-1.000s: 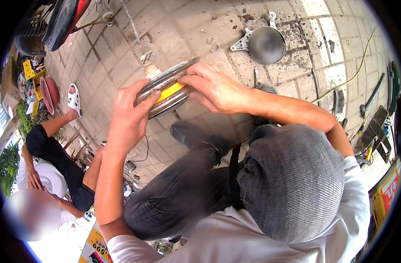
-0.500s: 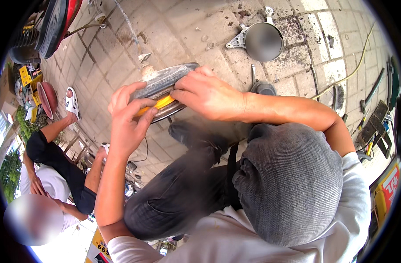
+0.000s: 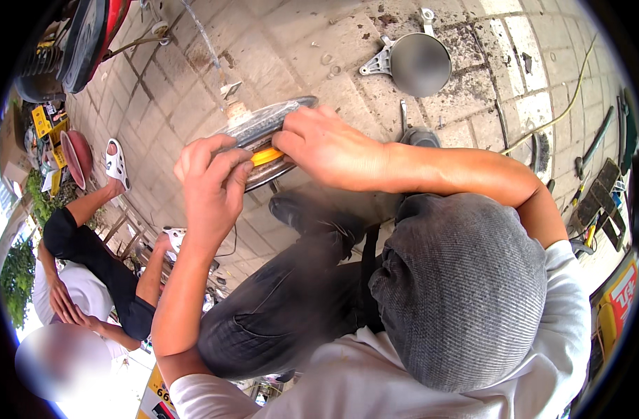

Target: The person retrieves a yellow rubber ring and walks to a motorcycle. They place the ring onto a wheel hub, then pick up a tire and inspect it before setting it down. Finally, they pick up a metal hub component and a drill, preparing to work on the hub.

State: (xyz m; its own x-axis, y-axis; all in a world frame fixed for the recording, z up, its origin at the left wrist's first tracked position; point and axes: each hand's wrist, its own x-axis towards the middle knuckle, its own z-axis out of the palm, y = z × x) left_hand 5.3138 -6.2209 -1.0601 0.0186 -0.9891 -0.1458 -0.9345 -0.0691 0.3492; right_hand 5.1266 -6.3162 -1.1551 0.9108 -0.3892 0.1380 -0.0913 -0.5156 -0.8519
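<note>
Between the two hands: a round metal rim (image 3: 269, 120) stood tilted above the paved ground (image 3: 312, 77), with a yellow strip (image 3: 266, 156) in its channel (only a short length showed).
Left hand (image 3: 211, 183): at the rim's left side, thumb and fingers drawn narrowly together at the visible strip's left end; whether they pinched the strip itself, I cannot tell.
Right hand (image 3: 333, 150): curled over the rim's right side, its fingertips at the strip's right end and partly hidden.
Yellow, against half a second before: less of it was exposed, since the left hand's thumb and fingers had closed in over its left part.
Right wrist: it had stayed almost where it was.
Seated neighbour's white clog (image 3: 174, 239): more of it had come into view at the lower left.
</note>
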